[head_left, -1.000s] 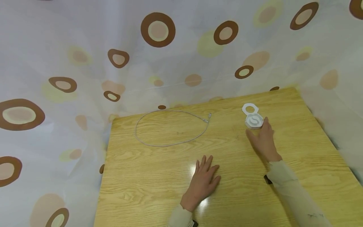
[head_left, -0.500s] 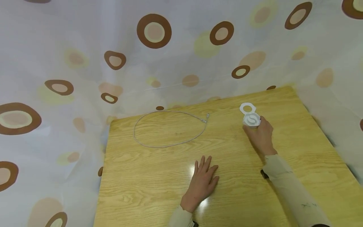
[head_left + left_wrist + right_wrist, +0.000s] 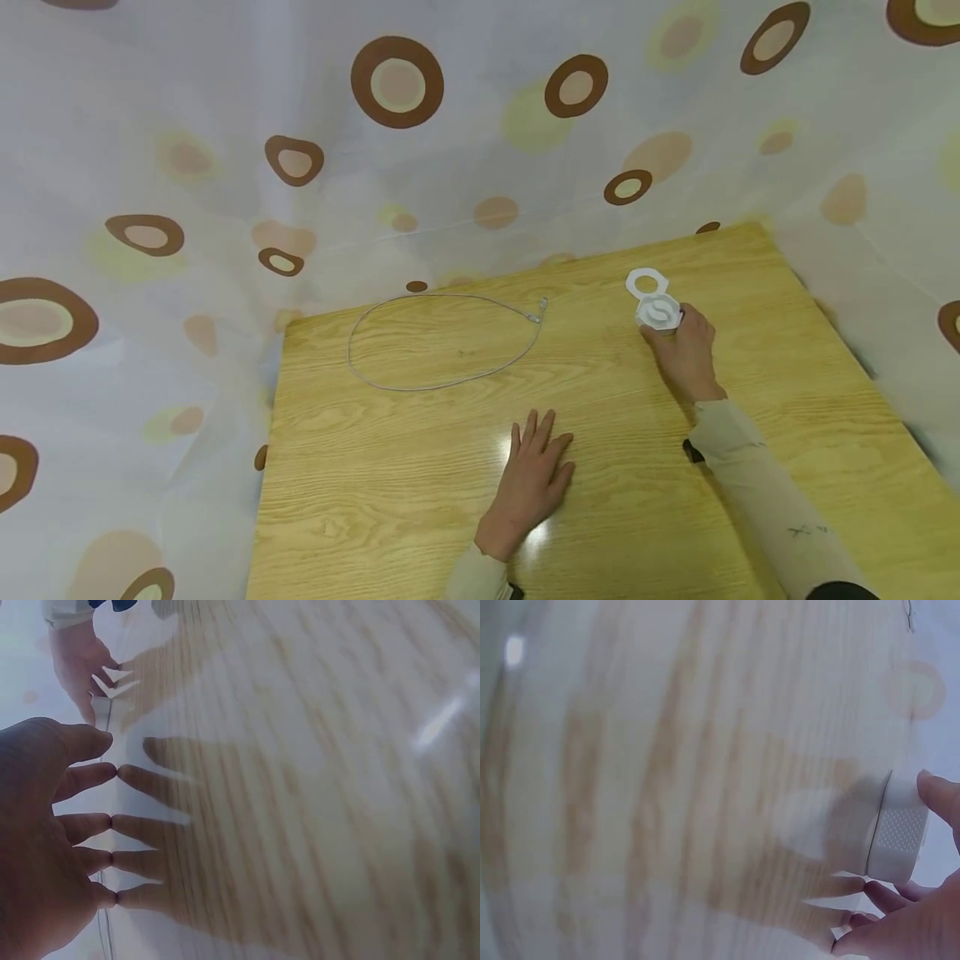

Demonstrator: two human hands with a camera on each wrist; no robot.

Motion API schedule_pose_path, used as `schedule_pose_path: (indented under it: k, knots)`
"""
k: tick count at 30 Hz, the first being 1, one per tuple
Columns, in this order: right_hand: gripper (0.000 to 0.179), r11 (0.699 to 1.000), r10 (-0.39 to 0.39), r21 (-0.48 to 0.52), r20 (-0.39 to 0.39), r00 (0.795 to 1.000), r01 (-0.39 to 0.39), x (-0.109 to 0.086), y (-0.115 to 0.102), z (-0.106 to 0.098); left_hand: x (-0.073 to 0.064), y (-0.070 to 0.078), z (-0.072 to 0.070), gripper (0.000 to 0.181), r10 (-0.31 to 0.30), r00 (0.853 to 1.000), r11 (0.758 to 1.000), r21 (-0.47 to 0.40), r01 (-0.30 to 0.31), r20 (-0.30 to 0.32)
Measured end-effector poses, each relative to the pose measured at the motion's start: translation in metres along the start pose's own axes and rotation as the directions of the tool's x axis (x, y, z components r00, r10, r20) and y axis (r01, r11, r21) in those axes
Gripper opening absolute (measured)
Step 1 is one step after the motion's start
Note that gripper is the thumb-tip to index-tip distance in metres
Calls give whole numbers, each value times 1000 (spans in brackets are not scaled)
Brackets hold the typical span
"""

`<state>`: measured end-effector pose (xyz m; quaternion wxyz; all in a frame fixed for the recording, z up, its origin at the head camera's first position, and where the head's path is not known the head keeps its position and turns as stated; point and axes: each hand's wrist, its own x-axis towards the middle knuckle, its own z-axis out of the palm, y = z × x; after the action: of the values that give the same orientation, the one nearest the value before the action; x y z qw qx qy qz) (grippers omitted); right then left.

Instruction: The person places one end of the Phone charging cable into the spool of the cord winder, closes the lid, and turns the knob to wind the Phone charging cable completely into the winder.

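A small white octagonal box (image 3: 657, 313) sits at the right of the table, its ring-shaped lid (image 3: 647, 284) flipped back and a curved S-shaped piece inside. My right hand (image 3: 687, 353) grips this box, thumb at the near left side and fingers round the right side. In the right wrist view, the box's dotted side wall (image 3: 900, 827) shows between thumb and fingers. Near the table's front middle, my left hand (image 3: 527, 483) rests with fingers spread, holding nothing; its fingertips (image 3: 112, 823) meet their reflections on the tabletop.
A thin pale cable (image 3: 431, 388) lies in a wide loop on the left back of the wooden table (image 3: 375, 467), both connectors (image 3: 533, 318) close together. Behind and on both sides hangs a white sheet (image 3: 465, 150) with brown and yellow ring patterns.
My right hand has reached forward and its thumb and fingers have closed round the white box. The left hand has stayed in place, while the head view has shifted slightly.
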<state>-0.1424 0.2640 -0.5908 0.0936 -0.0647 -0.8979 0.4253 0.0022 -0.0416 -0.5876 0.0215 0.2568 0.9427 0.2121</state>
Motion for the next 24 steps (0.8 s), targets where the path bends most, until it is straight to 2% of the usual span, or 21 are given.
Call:
schedule_pose_path:
  k: [7, 10, 17, 24]
  knots:
    - [75, 999, 29, 20, 30, 999, -30, -1, 3, -2, 0, 2, 1, 41, -10, 1000, 999, -33, 10, 10]
    - [76, 998, 47, 30, 36, 998, -48, -3, 2, -1, 3, 1, 0, 42, 4, 1000, 999, -36, -4, 0]
    - [66, 998, 46, 41, 24, 999, -47, -7, -2, -2, 22, -2, -6, 41, 65, 998, 997, -29, -66, -26]
    - [65, 999, 37, 37, 50, 998, -38, -10, -7, -5, 40, 6, -13, 45, 115, 993, 990, -87, -116, -15]
